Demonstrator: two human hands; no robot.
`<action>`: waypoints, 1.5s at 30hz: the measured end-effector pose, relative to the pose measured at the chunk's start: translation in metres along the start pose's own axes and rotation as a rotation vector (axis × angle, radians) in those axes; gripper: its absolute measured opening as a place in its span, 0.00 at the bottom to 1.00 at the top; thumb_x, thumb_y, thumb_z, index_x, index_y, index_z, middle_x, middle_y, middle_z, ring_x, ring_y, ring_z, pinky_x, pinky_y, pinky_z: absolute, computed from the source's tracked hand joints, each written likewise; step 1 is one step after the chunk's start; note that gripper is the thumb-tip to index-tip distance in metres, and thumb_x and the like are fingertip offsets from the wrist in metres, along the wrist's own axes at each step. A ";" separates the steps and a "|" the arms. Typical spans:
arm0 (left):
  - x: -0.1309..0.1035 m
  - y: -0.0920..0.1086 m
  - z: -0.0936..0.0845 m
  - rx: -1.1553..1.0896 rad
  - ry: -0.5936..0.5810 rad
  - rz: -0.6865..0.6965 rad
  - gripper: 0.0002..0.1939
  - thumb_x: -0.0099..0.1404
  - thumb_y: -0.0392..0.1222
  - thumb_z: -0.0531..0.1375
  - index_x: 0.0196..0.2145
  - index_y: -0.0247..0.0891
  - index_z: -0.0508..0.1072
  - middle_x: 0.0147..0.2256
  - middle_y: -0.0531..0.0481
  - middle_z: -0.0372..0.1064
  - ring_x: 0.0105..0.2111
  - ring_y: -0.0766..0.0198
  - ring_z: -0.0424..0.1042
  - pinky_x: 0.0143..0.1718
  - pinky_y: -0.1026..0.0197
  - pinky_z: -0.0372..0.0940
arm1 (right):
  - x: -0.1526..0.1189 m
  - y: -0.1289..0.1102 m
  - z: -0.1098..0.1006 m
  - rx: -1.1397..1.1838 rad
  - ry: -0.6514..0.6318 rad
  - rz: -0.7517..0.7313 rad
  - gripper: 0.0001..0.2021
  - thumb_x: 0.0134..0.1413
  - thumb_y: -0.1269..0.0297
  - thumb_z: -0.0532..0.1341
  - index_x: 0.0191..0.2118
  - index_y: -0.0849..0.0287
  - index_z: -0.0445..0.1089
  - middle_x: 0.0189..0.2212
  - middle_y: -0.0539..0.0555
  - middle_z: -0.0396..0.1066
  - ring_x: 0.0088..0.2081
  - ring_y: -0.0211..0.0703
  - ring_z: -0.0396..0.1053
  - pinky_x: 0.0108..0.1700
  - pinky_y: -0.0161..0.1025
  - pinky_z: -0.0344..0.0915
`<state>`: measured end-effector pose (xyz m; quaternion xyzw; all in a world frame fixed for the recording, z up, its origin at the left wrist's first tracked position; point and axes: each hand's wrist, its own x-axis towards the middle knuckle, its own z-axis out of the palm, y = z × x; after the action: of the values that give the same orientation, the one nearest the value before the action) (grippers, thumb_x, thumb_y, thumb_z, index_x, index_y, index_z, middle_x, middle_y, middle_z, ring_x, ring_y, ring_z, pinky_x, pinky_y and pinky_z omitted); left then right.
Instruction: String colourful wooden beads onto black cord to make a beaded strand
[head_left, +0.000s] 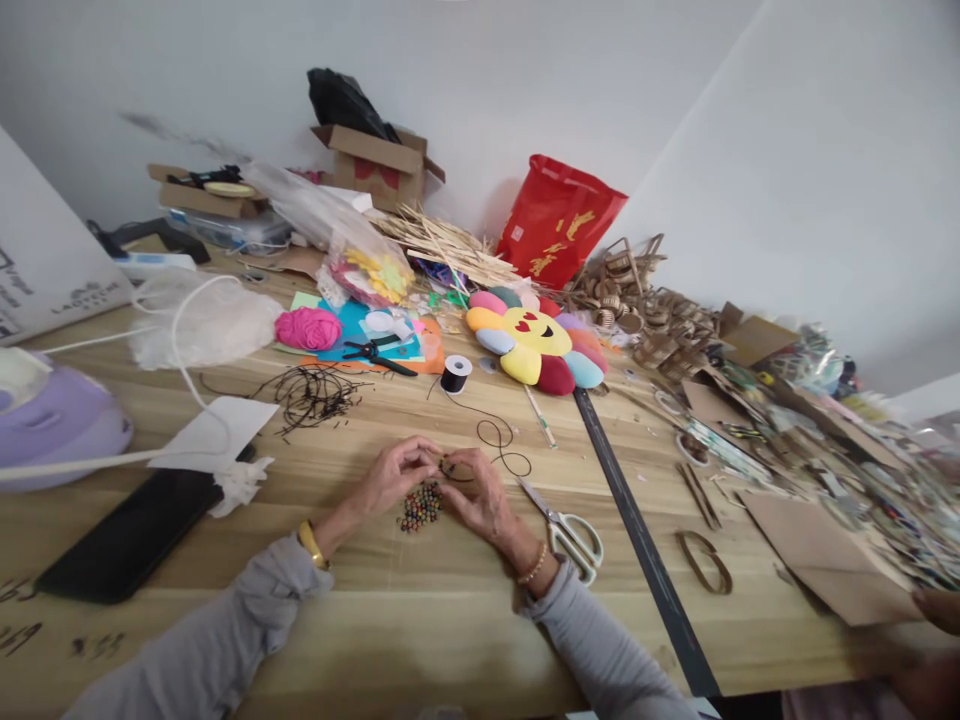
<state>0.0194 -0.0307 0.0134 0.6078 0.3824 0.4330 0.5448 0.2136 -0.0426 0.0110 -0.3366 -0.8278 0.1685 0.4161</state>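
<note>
My left hand (397,472) and my right hand (482,497) meet fingertip to fingertip over the wooden table, both closed in a pinch. Between them shows a thin black cord (495,436) with a few small dark beads at the fingertips; fingers partly hide it. The cord loops on the table behind my right hand and leads back to a white-rimmed spool (456,374). Just below my fingers lies a small pile of multicoloured round beads (421,507). Scissors with pale handles (574,540) rest beside my right wrist.
A black phone (142,535) lies at left near a purple appliance (64,420). Behind are cut black cords (315,393), pink yarn (308,328), pliers (379,354) and a flower cushion (534,340). A dark strip (637,530) crosses the table. Another person's hand (937,610) shows at far right.
</note>
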 end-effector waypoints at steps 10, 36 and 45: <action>-0.002 0.002 0.005 0.187 -0.004 0.079 0.11 0.60 0.41 0.60 0.39 0.33 0.72 0.29 0.47 0.75 0.31 0.60 0.74 0.36 0.59 0.67 | -0.002 0.005 0.005 0.013 -0.013 -0.046 0.05 0.63 0.65 0.56 0.39 0.57 0.68 0.32 0.54 0.71 0.38 0.42 0.70 0.41 0.41 0.69; -0.002 -0.004 -0.007 0.266 0.005 0.047 0.10 0.57 0.39 0.61 0.38 0.34 0.75 0.27 0.49 0.74 0.28 0.63 0.72 0.32 0.64 0.66 | 0.002 0.008 0.012 0.015 -0.078 -0.015 0.04 0.63 0.67 0.56 0.38 0.57 0.68 0.33 0.56 0.71 0.39 0.44 0.69 0.44 0.42 0.68; -0.002 -0.002 -0.005 0.211 -0.048 0.016 0.10 0.57 0.38 0.61 0.38 0.34 0.74 0.27 0.50 0.74 0.27 0.64 0.72 0.31 0.65 0.66 | 0.000 0.004 0.008 -0.001 -0.102 0.029 0.07 0.64 0.67 0.54 0.35 0.58 0.69 0.32 0.55 0.70 0.38 0.43 0.67 0.44 0.42 0.67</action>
<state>0.0145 -0.0307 0.0118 0.6750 0.4076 0.3803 0.4833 0.2088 -0.0399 0.0040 -0.3400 -0.8429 0.1910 0.3707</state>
